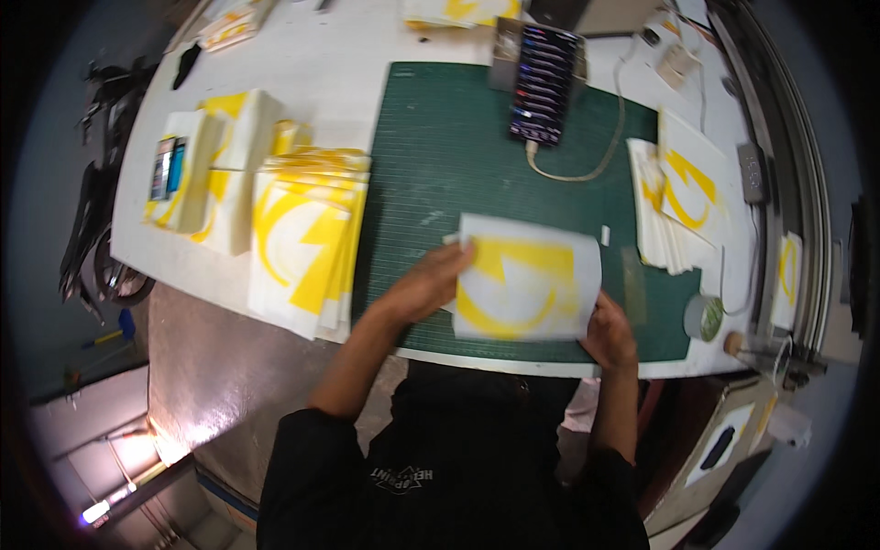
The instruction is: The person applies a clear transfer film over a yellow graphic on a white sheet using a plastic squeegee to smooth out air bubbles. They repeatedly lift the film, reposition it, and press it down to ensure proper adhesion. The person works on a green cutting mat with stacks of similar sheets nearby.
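Note:
A white sheet with a yellow printed shape [518, 284] is held up over the green cutting mat [440, 165], slightly blurred. My left hand [429, 284] pinches its left edge, with the thumb on the near face. At the lower right edge, my right hand [610, 335] is closed on the same sheet, its fingertips partly behind it. Pale edges of something white show behind the sheet by my left fingers; I cannot tell whether that is a second sheet.
Left of the mat lies a fanned stack of yellow-and-white printed sheets [307, 243], beside thick wrapped bundles [238, 147]. A phone [545, 87] on a cable leans against a box at the mat's far edge. More sheets [678, 188] and a tape roll [704, 316] are on the right.

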`<move>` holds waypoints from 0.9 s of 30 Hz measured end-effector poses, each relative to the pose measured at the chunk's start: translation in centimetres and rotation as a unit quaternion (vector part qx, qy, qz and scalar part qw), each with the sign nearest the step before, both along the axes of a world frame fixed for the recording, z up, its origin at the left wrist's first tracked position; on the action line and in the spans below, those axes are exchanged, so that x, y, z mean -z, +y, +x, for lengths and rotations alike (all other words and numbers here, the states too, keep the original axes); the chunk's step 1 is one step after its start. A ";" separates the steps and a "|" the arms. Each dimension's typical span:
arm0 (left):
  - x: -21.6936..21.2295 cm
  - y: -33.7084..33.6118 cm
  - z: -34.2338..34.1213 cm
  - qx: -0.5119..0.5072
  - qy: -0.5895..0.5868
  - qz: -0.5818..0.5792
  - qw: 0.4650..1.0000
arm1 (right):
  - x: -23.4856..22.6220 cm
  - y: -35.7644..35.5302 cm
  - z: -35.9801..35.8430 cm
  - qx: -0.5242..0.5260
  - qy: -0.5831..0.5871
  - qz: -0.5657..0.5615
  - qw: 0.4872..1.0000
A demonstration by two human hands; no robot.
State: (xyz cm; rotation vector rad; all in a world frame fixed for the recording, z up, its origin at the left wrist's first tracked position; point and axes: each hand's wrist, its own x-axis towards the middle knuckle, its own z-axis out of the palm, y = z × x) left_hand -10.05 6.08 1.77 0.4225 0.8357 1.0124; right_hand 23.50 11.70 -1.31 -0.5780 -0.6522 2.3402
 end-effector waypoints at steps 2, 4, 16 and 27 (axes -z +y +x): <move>0.5 -0.1 -0.5 -0.009 -0.032 0.013 0.999 | -3.2 -0.6 -1.0 0.020 -0.095 0.204 0.974; 0.0 0.2 -0.2 -0.014 -0.006 0.000 1.000 | -4.0 -1.3 -2.0 0.043 -0.194 0.294 0.935; -1.0 -2.1 1.5 -0.128 0.396 0.056 0.907 | -4.1 0.6 -6.2 0.112 -0.453 0.259 0.846; 0.0 -3.8 5.8 0.001 0.738 0.422 0.526 | -5.2 0.2 -6.3 0.173 -0.505 0.406 0.742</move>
